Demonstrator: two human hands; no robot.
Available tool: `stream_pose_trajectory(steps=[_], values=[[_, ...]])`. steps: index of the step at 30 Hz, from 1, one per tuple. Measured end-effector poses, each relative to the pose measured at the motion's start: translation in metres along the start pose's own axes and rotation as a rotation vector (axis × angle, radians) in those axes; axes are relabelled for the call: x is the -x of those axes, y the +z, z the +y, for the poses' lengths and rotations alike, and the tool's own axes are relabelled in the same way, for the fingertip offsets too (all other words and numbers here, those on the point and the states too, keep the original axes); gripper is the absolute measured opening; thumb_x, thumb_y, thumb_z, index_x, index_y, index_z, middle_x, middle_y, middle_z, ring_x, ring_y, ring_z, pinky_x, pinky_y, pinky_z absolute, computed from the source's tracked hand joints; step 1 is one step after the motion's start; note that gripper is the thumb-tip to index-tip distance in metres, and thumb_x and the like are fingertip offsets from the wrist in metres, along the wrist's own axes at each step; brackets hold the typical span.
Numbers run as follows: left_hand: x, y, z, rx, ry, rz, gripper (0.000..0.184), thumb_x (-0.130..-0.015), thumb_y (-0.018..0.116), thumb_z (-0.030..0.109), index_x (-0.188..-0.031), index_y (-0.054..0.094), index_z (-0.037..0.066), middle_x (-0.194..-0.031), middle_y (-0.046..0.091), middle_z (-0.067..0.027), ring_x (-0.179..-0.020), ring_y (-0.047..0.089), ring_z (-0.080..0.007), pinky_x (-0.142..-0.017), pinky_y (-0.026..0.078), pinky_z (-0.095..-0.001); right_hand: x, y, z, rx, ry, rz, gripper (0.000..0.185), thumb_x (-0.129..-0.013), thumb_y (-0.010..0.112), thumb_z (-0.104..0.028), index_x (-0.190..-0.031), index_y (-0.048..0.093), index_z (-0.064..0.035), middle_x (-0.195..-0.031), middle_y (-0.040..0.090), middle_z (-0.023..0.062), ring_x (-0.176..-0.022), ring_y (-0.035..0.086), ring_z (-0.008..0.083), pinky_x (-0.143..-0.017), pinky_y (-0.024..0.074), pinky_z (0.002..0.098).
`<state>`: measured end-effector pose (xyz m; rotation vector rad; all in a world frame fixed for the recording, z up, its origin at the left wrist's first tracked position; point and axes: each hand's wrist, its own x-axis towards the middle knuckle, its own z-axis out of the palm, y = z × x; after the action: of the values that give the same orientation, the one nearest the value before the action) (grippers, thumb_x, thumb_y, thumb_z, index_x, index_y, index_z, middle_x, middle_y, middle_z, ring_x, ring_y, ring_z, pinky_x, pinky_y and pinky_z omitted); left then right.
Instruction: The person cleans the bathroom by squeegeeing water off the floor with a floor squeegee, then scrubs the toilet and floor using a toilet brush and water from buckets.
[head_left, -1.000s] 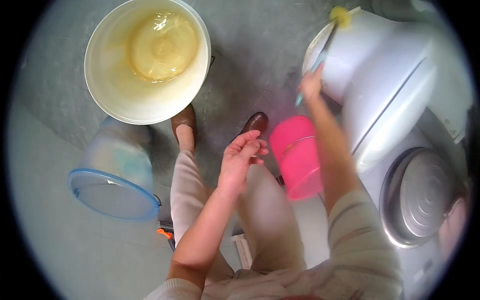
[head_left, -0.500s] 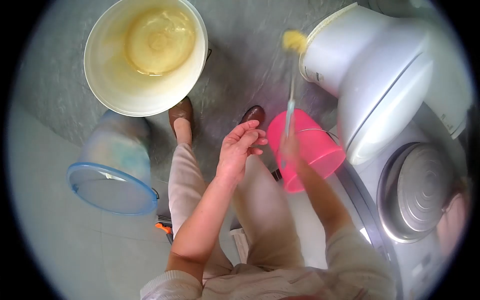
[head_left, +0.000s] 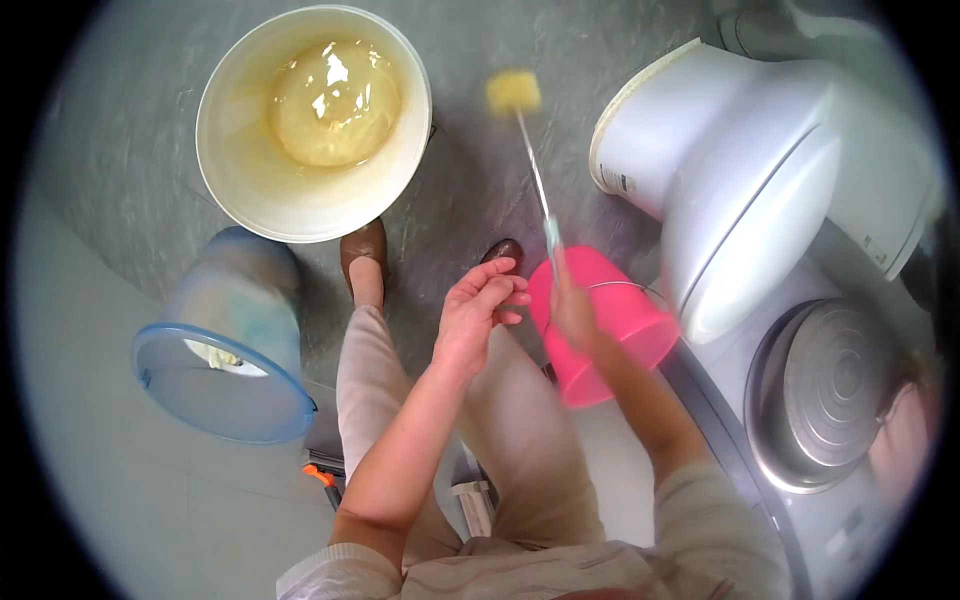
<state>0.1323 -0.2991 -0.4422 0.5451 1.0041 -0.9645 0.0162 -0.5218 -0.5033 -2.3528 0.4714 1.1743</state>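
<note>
My right hand is closed around the light blue handle of a long sponge brush. Its yellow sponge head, blurred by motion, is in the air over the floor. Below that hand stands a pink bucket with a wire handle. My left hand hangs in front of my body with nothing in it, its fingers loosely bent and apart. At the upper left, a large white bucket holds yellowish clear liquid with a rippled surface.
A white toilet with its lid down stands at the right. Below it is a round silvery metal vessel. A blue-rimmed bin with something white inside sits at the left. An orange-and-black tool lies by my leg.
My right hand has swung the sponge brush leftward, from beside the toilet base toward the white bucket. Ripples and bright glints now show on the liquid. My left hand has barely moved.
</note>
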Motion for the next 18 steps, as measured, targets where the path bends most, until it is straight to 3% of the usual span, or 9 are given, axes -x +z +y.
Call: stream_pose_trajectory(steps=[3, 5, 10, 12, 15, 16, 18], values=[[0.003, -0.005, -0.003, 0.007, 0.024, -0.016, 0.024, -0.084, 0.05, 0.008, -0.107, 0.05, 0.001, -0.095, 0.062, -0.0128, -0.077, 0.061, -0.0156, -0.061, 0.048, -0.0243, -0.122, -0.059, -0.089, 0.154, -0.092, 0.2, 0.067, -0.085, 0.044, -0.017, -0.14, 0.005, -0.0171, -0.067, 0.058, 0.0237, -0.06, 0.058, 0.0391, -0.056, 0.0442, 0.0497], [0.006, -0.007, -0.002, 0.014, 0.034, -0.008, 0.025, -0.084, 0.051, 0.008, -0.107, 0.05, 0.001, -0.093, 0.062, -0.0126, -0.077, 0.062, -0.0157, -0.061, 0.048, -0.0245, -0.169, -0.08, -0.139, 0.08, -0.115, 0.26, 0.069, -0.085, 0.045, -0.016, -0.14, 0.003, -0.0194, -0.064, 0.057, 0.0237, -0.056, 0.056, 0.0392, -0.054, 0.044, 0.0473], [0.005, -0.024, 0.019, 0.178, 0.121, 0.128, 0.037, -0.083, 0.052, 0.008, -0.117, 0.042, 0.001, -0.092, 0.06, -0.0102, -0.077, 0.06, -0.017, -0.06, 0.048, -0.0239, -0.054, -0.004, -0.084, 0.11, 0.008, 0.028, 0.071, -0.085, 0.044, -0.017, -0.139, 0.0, -0.0249, -0.071, 0.058, 0.0255, -0.065, 0.057, 0.0436, -0.061, 0.044, 0.0512], [-0.008, -0.05, 0.014, 0.289, 0.2, 0.216, 0.053, -0.08, 0.055, 0.007, -0.126, 0.03, 0.002, -0.094, 0.057, -0.0105, -0.077, 0.06, -0.0194, -0.059, 0.048, -0.0268, -0.018, 0.003, -0.093, 0.079, 0.068, 0.037, 0.068, -0.086, 0.044, -0.015, -0.14, 0.004, -0.0242, -0.068, 0.058, 0.021, -0.059, 0.059, 0.0354, -0.053, 0.0458, 0.0459], [-0.008, -0.081, 0.025, 0.366, 0.308, 0.382, 0.036, -0.082, 0.054, 0.014, -0.114, 0.039, 0.004, -0.092, 0.058, -0.0104, -0.085, 0.059, -0.0257, -0.064, 0.049, -0.0329, 0.01, 0.016, -0.143, -0.648, 0.228, -0.004, 0.065, -0.086, 0.043, -0.012, -0.14, 0.009, -0.024, -0.06, 0.052, 0.0109, -0.049, 0.054, 0.0212, -0.042, 0.0446, 0.0354], [-0.011, -0.092, 0.031, 0.354, 0.325, 0.421, 0.036, -0.081, 0.054, 0.015, -0.113, 0.04, 0.005, -0.094, 0.055, -0.0108, -0.085, 0.057, -0.0269, -0.067, 0.048, -0.0366, 0.013, 0.029, -0.155, -0.866, 0.235, 0.031, 0.063, -0.086, 0.042, -0.01, -0.14, 0.011, -0.0239, -0.06, 0.042, 0.0028, -0.043, 0.044, 0.0102, -0.036, 0.0404, 0.0253], [-0.017, -0.107, 0.041, 0.36, 0.359, 0.465, 0.036, -0.081, 0.055, 0.015, -0.112, 0.04, 0.005, -0.1, 0.051, -0.0115, -0.084, 0.057, -0.0263, -0.068, 0.048, -0.0372, 0.026, 0.045, -0.166, -1.055, 0.351, 0.001, 0.063, -0.087, 0.041, -0.009, -0.14, 0.01, -0.0246, -0.063, 0.04, 0.0016, -0.041, 0.039, 0.0097, -0.034, 0.0388, 0.0243]])
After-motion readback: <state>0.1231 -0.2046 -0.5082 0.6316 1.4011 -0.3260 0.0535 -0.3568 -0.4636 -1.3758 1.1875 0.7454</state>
